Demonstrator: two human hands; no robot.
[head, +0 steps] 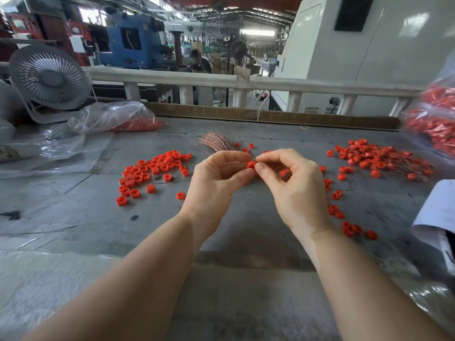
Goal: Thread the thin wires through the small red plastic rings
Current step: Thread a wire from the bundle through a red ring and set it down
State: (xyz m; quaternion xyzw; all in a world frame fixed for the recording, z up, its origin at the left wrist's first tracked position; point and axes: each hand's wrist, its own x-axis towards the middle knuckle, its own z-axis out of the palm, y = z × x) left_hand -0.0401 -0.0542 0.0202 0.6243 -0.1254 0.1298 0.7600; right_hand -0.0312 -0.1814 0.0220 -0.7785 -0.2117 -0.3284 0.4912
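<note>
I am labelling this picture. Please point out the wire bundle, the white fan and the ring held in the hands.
wire bundle (216, 142): head view, its middle.
white fan (49, 77): head view, its hub.
held ring (251, 165): head view, its red rim.

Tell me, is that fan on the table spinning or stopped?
Stopped, it seems: the fan shows each blade sharp, with no blur.

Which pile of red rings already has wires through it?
The right pile, beyond the right hand: thin wires stick out among its rings. The left pile is bare rings only.
</note>
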